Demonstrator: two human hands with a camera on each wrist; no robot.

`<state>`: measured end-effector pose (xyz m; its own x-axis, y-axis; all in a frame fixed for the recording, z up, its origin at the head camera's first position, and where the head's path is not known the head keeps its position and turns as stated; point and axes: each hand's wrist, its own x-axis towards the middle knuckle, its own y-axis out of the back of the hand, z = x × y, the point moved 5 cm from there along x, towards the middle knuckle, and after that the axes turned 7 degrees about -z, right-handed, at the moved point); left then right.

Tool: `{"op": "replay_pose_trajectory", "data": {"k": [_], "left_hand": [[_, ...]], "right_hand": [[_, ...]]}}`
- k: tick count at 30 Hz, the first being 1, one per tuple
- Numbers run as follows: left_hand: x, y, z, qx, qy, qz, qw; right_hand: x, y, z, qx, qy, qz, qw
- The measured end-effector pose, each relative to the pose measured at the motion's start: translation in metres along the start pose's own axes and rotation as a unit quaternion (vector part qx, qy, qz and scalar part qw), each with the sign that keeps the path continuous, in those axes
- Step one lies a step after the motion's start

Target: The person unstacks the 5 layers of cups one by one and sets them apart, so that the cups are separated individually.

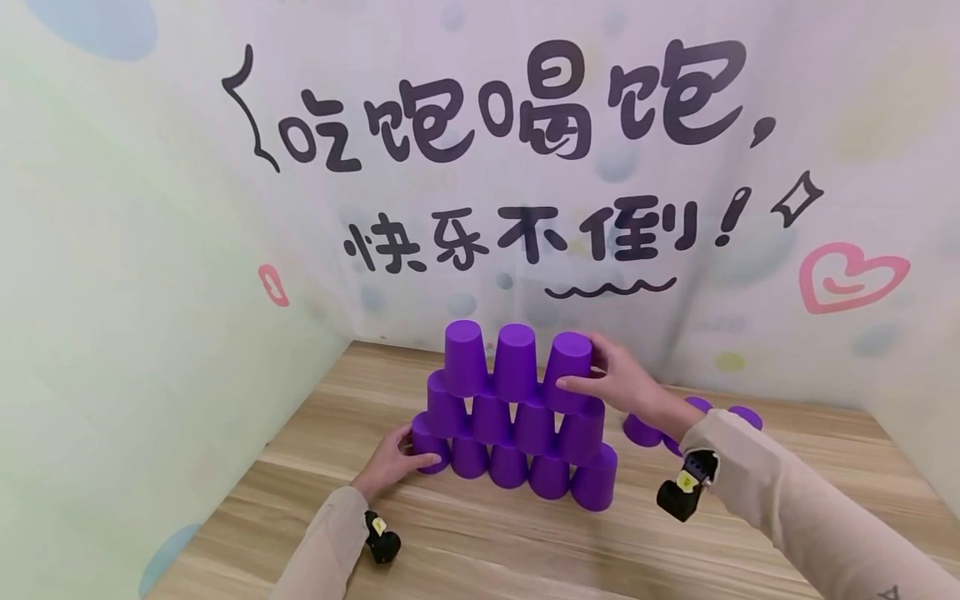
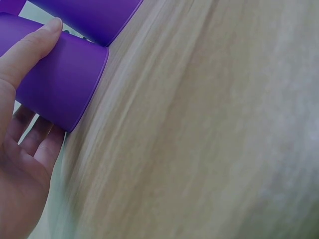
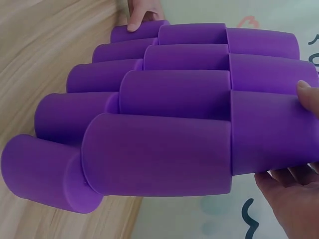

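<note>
Upside-down purple cups (image 1: pixel 514 362) stand in a stepped wall on the table, three in the top row and several in each of the two rows below. My right hand (image 1: pixel 628 385) grips the top-right cup (image 1: pixel 567 358), thumb on its near side and fingers round the far side; it rests on the row below. At the bottom-left end my left hand (image 1: pixel 388 460) holds the end cup (image 1: pixel 427 435). In the left wrist view the thumb lies across this cup (image 2: pixel 65 74), with fingers behind it. The right wrist view shows the rows from the right end.
Several more purple cups (image 1: pixel 642 430) sit on the table at the right, partly hidden by my right forearm. The wood-grain table (image 1: pixel 480 542) meets a printed cloth backdrop (image 1: pixel 480 183) close behind the wall of cups. Dark wrist cameras (image 1: pixel 384 540) are strapped to both wrists.
</note>
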<state>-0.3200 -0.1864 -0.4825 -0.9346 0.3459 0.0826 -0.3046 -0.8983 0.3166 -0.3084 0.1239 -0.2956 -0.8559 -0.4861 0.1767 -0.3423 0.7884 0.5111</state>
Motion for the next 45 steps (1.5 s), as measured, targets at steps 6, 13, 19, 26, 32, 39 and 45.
{"op": "replay_pose_trajectory", "data": {"k": [6,13,19,26,32,39,45], "left_hand": [[0.002,0.000,0.000,-0.002,-0.005,-0.003,1.0000],[0.003,0.001,0.000,-0.010,-0.012,-0.006,0.9999],[0.002,0.002,0.002,-0.009,-0.011,-0.004,0.9999],[0.001,0.003,0.002,-0.004,-0.013,-0.003,0.9999],[0.000,0.002,0.004,0.000,-0.011,-0.007,0.9999],[-0.004,-0.001,0.017,0.001,-0.009,-0.012,0.9999],[-0.011,-0.005,0.037,0.005,-0.005,-0.017,0.9998]], "right_hand": [[-0.002,0.003,-0.002,-0.003,-0.008,-0.005,1.0000],[-0.007,0.025,-0.021,-0.017,-0.005,0.020,0.9996],[-0.017,0.053,-0.034,-0.032,0.020,0.046,0.9982],[-0.040,0.087,-0.027,-0.084,-0.017,0.089,0.9924],[-0.062,0.113,-0.008,-0.115,-0.064,0.125,0.9834],[-0.088,0.130,0.019,-0.126,-0.080,0.137,0.9793],[-0.113,0.134,0.052,-0.139,-0.112,0.140,0.9739]]}}
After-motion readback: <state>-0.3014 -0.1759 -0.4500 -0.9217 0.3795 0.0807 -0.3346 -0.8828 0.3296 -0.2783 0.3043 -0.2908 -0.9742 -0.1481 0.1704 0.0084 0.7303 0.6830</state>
